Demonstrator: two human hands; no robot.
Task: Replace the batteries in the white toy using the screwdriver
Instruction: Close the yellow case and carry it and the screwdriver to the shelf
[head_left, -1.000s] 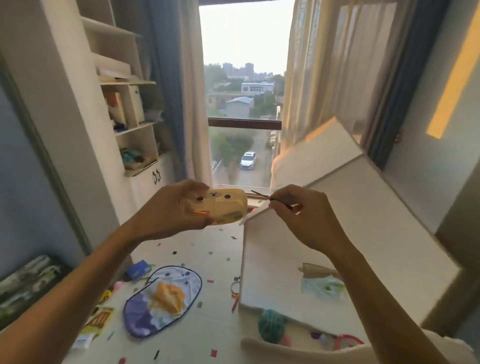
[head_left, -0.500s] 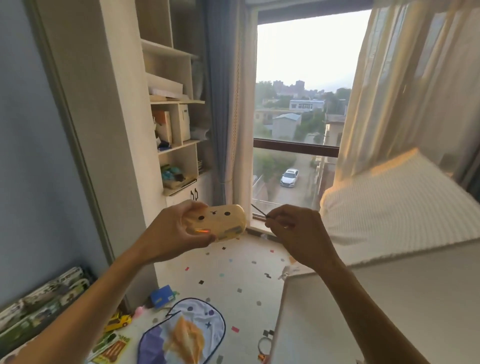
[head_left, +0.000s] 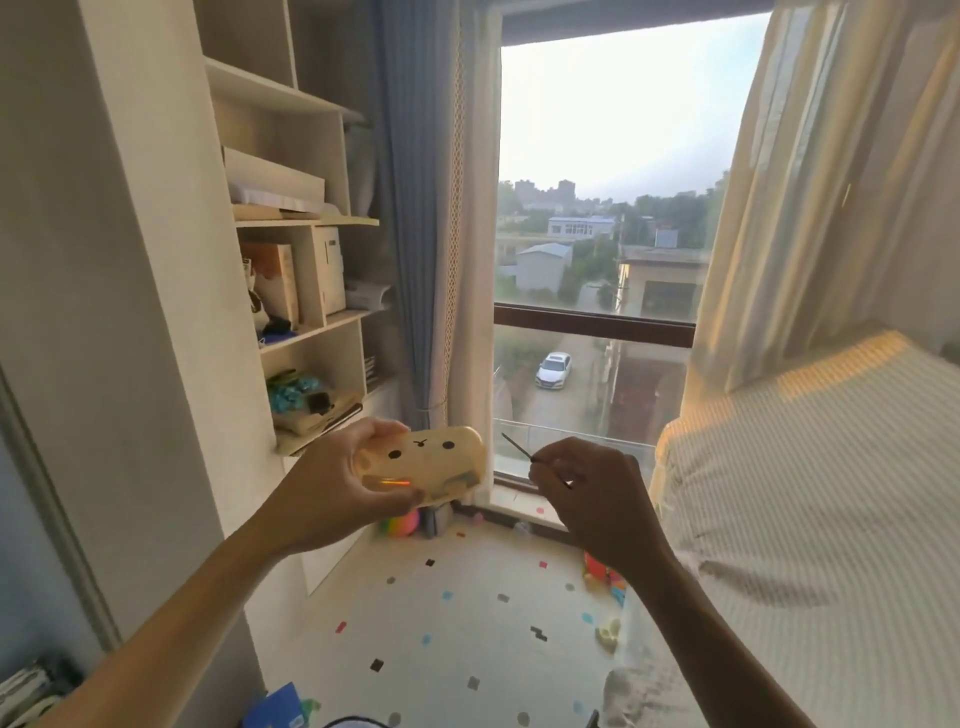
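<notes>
My left hand (head_left: 332, 488) grips the white toy (head_left: 431, 462), a rounded cream body with two black dot eyes and a small mouth facing me, held in the air in front of the window. An orange glint shows along its lower edge. My right hand (head_left: 587, 486) pinches a thin dark screwdriver (head_left: 519, 451) whose tip points up and left toward the toy's right end, a short gap away. No batteries are visible.
A white shelf unit (head_left: 291, 228) with boxes stands at the left. A striped bed (head_left: 810, 519) fills the right. The speckled floor (head_left: 457, 613) holds small toys, a colourful ball (head_left: 400, 522) and a blue box (head_left: 275, 706). Curtains frame the window (head_left: 597, 260).
The view has tilted up toward the window, so the floor items have slid down out of frame. Both hands keep the same grips and stay close together.
</notes>
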